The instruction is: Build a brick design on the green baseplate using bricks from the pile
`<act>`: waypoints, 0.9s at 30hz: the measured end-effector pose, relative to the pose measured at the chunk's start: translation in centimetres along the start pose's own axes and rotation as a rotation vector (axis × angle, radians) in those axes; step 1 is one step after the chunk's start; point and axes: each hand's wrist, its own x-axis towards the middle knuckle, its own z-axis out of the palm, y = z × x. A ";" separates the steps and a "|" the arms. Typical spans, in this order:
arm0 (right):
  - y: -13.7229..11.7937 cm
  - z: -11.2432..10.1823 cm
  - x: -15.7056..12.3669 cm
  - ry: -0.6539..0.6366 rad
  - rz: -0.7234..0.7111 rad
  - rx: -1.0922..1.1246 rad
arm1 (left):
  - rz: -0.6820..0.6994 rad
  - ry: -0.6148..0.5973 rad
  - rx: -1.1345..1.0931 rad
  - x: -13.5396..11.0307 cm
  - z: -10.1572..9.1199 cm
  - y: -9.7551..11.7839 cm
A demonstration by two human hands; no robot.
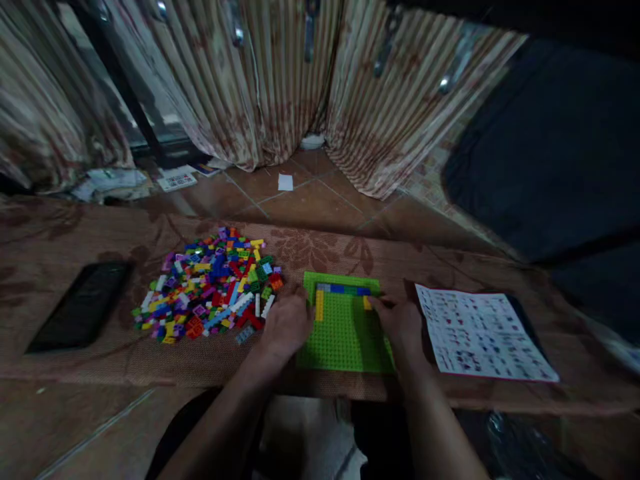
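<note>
A green studded baseplate (345, 340) lies in front of me on the cloth-covered surface. Along its far side runs a row of grey, blue and green bricks (343, 289), and a yellow brick (319, 305) stands at the row's left end. My right hand (403, 327) pinches a small yellow brick (367, 303) at the right end of the row, on or just above the plate. My left hand (289, 323) is closed with curled fingers at the plate's left edge, gripping it; its fingertips are partly hidden.
A large heap of loose coloured bricks (205, 293) spreads left of the plate. Farther left lies a dark flat phone-like object (83, 307). On the right, a printed instruction sheet (487, 333) rests over something dark. Curtains (290, 87) hang beyond the tiled floor.
</note>
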 end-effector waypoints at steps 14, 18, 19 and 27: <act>0.3 0.7 0.0 -0.003 -0.009 0.133 | -0.010 -0.045 0.030 0.2 -0.2 0.3; 0.3 0.7 -0.2 0.021 -0.026 0.147 | -0.008 -0.008 0.005 0.2 0.0 0.2; 0.4 0.6 -0.3 0.024 -0.022 0.156 | -0.010 0.003 0.007 0.2 0.1 0.1; -0.4 -0.8 0.3 0.060 -0.054 0.349 | -0.011 0.116 0.023 0.8 0.2 0.5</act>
